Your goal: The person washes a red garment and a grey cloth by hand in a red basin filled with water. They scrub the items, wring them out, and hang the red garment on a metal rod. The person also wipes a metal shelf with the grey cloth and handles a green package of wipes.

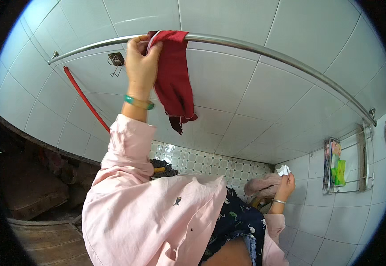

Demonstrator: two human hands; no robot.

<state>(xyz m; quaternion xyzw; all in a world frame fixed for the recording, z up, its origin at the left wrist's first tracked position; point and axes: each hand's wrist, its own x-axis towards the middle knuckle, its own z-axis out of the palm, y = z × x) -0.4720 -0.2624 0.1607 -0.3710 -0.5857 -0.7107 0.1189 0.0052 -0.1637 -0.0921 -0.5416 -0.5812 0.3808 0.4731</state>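
Note:
My left hand (142,55) is raised to a metal towel rail (226,41) on the tiled wall. Its thumb and fingers pinch the upper left edge of a dark red cloth (174,76). That cloth is draped over the rail, its lower end hanging in loose folds with a white-trimmed edge. Lower down at the right, my right hand (286,186) grips a crumpled white piece of paper or tissue (283,170). Just left of this hand is a pinkish, soft-looking item (264,185), partly hidden; what it is I cannot tell.
A metal hook (115,63) is fixed below the rail, with a red hose-like tube (85,96) to its left. At right, a wire wall rack (349,191) holds a green package (340,173). A dark shaggy mop-like thing (166,166) lies near the floor. Wooden boards (46,237) show lower left.

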